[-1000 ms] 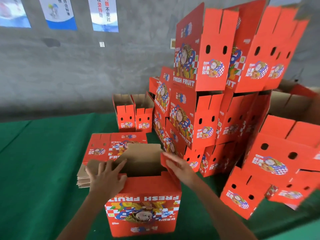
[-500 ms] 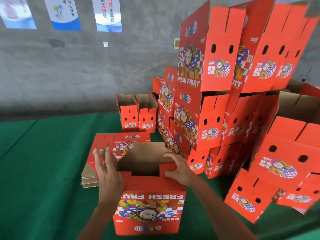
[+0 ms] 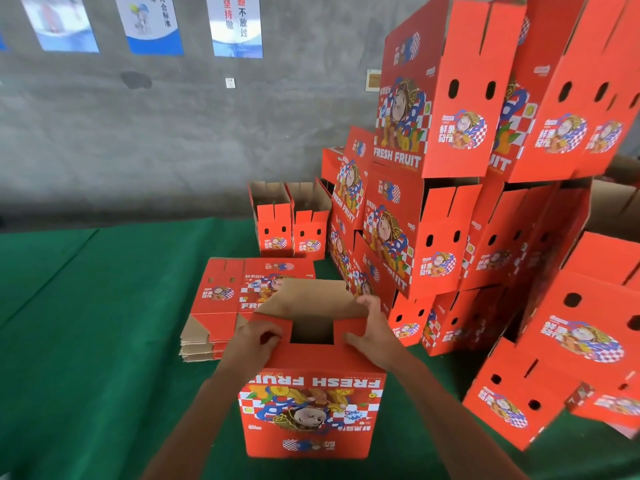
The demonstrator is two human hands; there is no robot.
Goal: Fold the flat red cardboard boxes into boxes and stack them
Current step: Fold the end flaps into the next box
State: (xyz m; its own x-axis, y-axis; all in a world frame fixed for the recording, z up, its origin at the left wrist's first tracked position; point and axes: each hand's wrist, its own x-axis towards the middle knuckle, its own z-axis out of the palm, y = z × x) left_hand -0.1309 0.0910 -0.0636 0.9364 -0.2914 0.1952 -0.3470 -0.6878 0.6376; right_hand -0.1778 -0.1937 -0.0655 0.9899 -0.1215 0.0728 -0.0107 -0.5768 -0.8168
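Both hands now press the red top flaps down, where earlier the left lay flat at the box's side. Folded boxes (image 3: pixel 467 202) pile at right, flat boxes (image 3: pixel 242 299) lie centre-left; lower centre, the half-folded box (image 3: pixel 311 410) has left hand (image 3: pixel 254 342) and right hand (image 3: pixel 372 336) curled over its flaps

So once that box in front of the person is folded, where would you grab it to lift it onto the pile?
Probably by the two narrow side walls of the box, one palm from each side. It stands upright with its folded end up, where the left hand and right hand work the flaps.
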